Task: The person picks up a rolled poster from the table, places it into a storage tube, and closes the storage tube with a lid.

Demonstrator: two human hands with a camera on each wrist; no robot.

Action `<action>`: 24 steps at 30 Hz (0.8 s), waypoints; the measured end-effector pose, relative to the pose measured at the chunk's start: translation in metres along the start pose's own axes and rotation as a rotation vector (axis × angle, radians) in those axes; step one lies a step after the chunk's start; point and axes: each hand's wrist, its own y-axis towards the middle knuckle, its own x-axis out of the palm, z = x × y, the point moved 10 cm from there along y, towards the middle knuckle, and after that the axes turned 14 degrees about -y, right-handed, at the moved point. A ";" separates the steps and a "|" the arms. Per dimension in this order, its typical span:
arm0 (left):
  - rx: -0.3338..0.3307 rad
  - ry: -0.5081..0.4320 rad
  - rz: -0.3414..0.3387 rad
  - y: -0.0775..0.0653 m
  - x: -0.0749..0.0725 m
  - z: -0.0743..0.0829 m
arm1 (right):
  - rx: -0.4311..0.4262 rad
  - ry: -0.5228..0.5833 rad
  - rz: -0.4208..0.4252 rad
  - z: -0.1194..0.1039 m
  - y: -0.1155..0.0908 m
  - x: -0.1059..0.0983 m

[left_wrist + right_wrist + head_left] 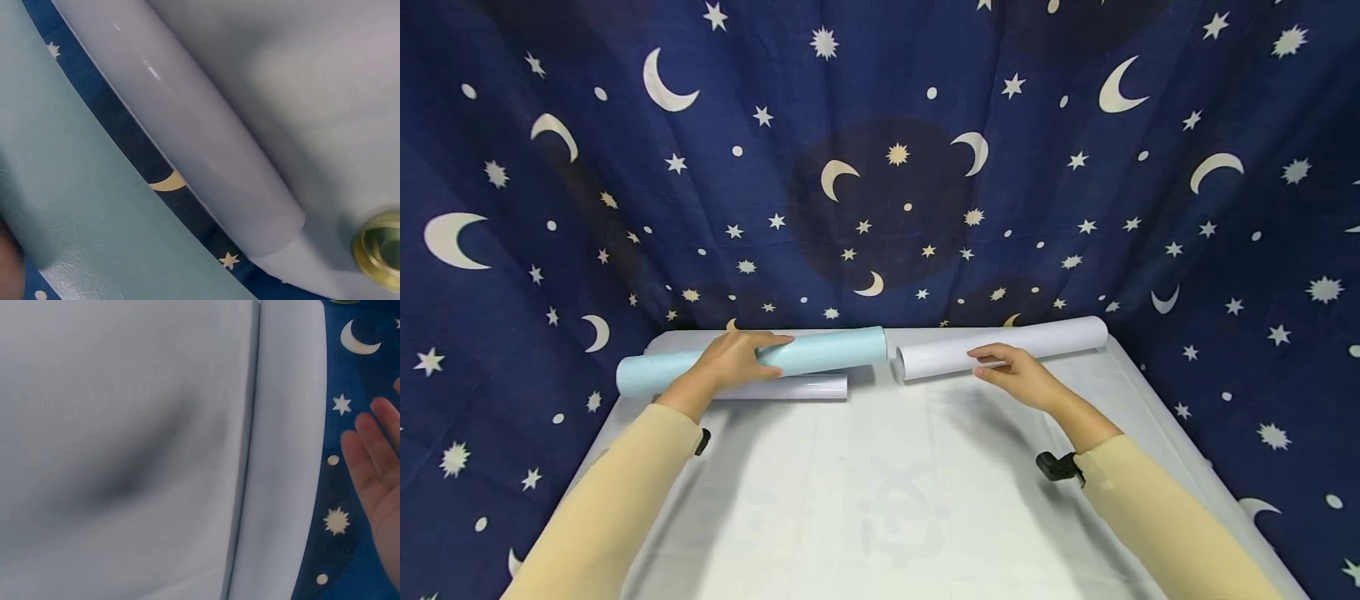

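Observation:
My left hand [735, 360] grips a light blue roll [827, 350] around its middle, thumb on the near side. The roll, also large in the left wrist view [94, 187], is held above a glossy white roll [808, 387] that lies on the table behind my wrist. To the right, a second white roll [1052, 337] lies slanted along the table's far edge. My right hand [1018, 377] hovers just in front of that roll, its fingers loosely extended and holding nothing. In the right wrist view the fingers [369, 456] look straight and apart from the roll.
A white-covered table [865, 492] stretches toward me. Behind it and at both sides hangs a dark blue curtain [895, 192] with moons and stars. A round gold-coloured object [381, 250] shows at the lower right of the left wrist view.

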 end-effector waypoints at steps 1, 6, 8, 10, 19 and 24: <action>-0.006 0.000 0.000 0.001 0.001 -0.002 | 0.009 -0.005 0.014 0.003 0.002 -0.002; -0.005 0.015 0.007 0.007 0.008 -0.007 | 0.062 -0.052 0.091 0.018 0.010 -0.009; 0.005 0.027 0.011 0.009 0.011 -0.007 | 0.079 -0.065 0.115 0.023 0.012 -0.011; 0.013 0.038 0.018 0.011 0.012 -0.008 | 0.086 -0.078 0.131 0.027 0.014 -0.013; -0.006 0.062 0.021 0.015 0.016 -0.015 | 0.102 -0.115 0.152 0.042 0.022 -0.013; -0.012 0.068 0.000 0.020 0.022 -0.020 | 0.108 -0.144 0.155 0.050 0.024 -0.016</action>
